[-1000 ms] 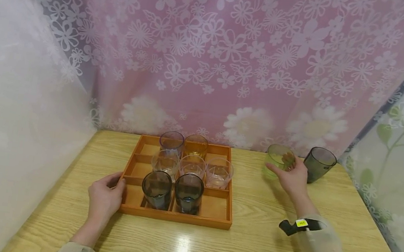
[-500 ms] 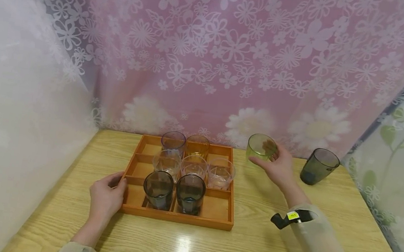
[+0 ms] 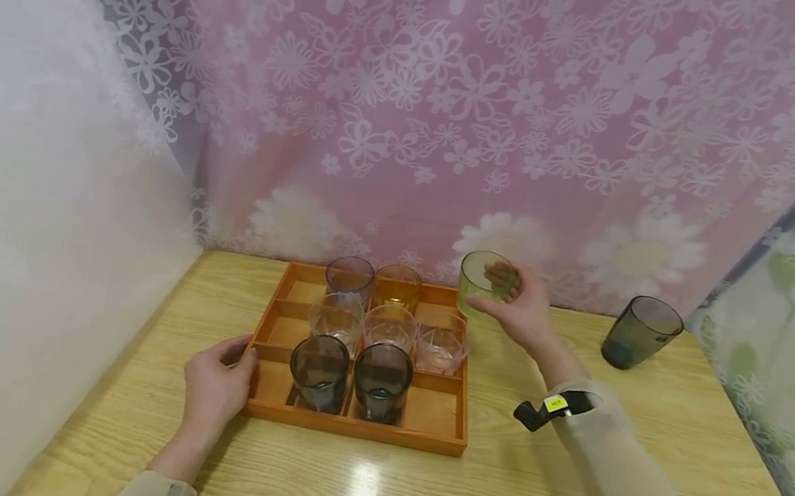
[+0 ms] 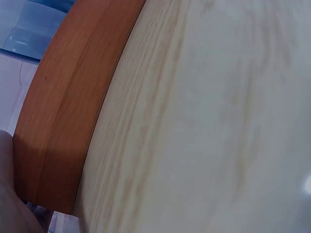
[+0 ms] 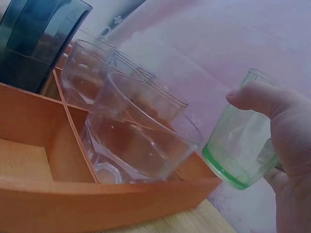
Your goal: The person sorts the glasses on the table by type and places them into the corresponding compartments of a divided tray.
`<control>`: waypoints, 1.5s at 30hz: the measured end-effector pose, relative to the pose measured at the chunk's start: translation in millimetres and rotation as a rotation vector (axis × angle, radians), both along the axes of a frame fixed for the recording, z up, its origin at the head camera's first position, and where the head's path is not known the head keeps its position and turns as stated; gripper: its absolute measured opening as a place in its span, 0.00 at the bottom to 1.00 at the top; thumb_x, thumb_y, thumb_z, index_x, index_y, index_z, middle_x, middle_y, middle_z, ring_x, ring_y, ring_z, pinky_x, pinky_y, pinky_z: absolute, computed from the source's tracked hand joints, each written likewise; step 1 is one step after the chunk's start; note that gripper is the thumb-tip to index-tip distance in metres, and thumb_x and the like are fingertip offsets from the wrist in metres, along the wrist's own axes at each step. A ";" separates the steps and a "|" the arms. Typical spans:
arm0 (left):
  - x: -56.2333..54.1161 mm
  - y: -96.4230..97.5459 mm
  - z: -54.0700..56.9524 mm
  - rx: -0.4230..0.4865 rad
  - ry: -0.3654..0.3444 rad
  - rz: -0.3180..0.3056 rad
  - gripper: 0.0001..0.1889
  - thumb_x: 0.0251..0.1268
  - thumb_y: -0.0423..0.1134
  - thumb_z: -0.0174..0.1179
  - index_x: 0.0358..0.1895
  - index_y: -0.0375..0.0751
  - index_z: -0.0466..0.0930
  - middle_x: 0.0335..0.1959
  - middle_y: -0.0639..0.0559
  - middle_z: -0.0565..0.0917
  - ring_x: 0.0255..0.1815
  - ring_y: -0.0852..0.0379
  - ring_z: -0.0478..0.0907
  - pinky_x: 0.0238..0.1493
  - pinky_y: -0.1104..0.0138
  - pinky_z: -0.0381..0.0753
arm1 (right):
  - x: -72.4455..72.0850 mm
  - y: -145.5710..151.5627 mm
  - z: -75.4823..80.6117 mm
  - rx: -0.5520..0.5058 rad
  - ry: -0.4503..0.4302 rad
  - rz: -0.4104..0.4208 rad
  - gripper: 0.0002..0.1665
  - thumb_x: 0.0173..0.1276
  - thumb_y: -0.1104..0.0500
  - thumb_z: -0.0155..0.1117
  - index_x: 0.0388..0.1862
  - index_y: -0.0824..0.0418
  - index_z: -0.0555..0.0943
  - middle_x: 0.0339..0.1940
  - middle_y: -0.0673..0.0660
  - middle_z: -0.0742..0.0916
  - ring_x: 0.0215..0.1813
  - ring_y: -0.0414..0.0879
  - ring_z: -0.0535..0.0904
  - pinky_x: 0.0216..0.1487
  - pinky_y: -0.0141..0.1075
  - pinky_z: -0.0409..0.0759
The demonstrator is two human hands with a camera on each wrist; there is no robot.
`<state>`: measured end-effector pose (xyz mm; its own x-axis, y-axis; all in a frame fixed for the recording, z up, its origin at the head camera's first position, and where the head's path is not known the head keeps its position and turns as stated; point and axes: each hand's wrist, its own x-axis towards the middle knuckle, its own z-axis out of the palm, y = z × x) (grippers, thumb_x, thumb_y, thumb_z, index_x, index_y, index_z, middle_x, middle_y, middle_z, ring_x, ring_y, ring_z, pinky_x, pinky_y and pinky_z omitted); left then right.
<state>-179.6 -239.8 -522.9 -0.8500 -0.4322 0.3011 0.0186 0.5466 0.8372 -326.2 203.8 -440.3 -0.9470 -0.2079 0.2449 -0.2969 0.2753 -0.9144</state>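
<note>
My right hand (image 3: 527,309) grips a green drinking glass (image 3: 477,283), raised above the table at the back right corner of a wooden compartment tray (image 3: 411,440). In the right wrist view the green glass (image 5: 238,145) is tilted, its base near the tray's rim and thumb and fingers around its side. My left hand (image 3: 217,379) holds the tray's left wall near the front corner, its fingers partly hidden. Inside the tray, a purple glass (image 3: 349,277) and an amber glass (image 3: 399,283) stand in the back row, three clear glasses (image 3: 440,351) in the middle, two dark glasses (image 3: 382,380) in front.
A grey tapered glass (image 3: 642,332) stands tilted-looking at the table's back right, apart from the tray. Pink floral curtain (image 3: 438,162) hangs right behind the table (image 3: 518,478). A white sheet (image 3: 63,182) lines the left side.
My right hand has lifted the green glass and carried it left, from beside the grey glass to the tray's back right corner. My left hand has stayed at the tray.
</note>
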 end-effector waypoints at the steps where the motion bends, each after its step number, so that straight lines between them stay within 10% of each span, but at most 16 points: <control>1: -0.3 0.0 0.4 0.004 0.001 -0.001 0.12 0.71 0.31 0.66 0.53 0.33 0.91 0.44 0.41 0.91 0.46 0.45 0.89 0.37 0.83 0.75 | -1.0 -2.6 0.0 -0.008 -0.005 0.004 0.47 0.65 0.57 0.82 0.77 0.68 0.67 0.72 0.67 0.78 0.75 0.62 0.71 0.77 0.60 0.60; 18: -4.1 0.3 1.5 0.028 0.001 -0.019 0.12 0.71 0.31 0.66 0.54 0.33 0.90 0.45 0.39 0.91 0.47 0.45 0.89 0.38 0.84 0.74 | -23.5 -30.2 -22.7 -0.021 0.007 0.065 0.51 0.62 0.58 0.85 0.80 0.63 0.68 0.70 0.63 0.81 0.72 0.60 0.75 0.74 0.61 0.66; 29: -3.1 1.8 2.8 0.038 -0.034 -0.025 0.13 0.73 0.33 0.65 0.55 0.33 0.90 0.45 0.38 0.91 0.48 0.44 0.89 0.45 0.63 0.85 | -28.1 -29.5 -28.1 0.005 -0.116 0.173 0.51 0.65 0.57 0.82 0.82 0.60 0.66 0.74 0.62 0.77 0.76 0.59 0.71 0.79 0.60 0.57; 45: 1.5 -0.3 4.2 0.044 -0.033 -0.015 0.13 0.72 0.32 0.65 0.55 0.32 0.90 0.47 0.38 0.91 0.49 0.43 0.89 0.43 0.70 0.84 | -36.3 -37.8 -35.5 0.030 -0.120 0.197 0.50 0.65 0.57 0.82 0.81 0.63 0.66 0.76 0.62 0.76 0.80 0.60 0.65 0.80 0.62 0.49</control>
<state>-178.2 -240.2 -518.8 -0.8657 -0.4315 0.2538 -0.0015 0.5091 0.8607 -362.4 166.0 -475.7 -0.9093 -0.3971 0.1242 -0.2373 0.2500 -0.9387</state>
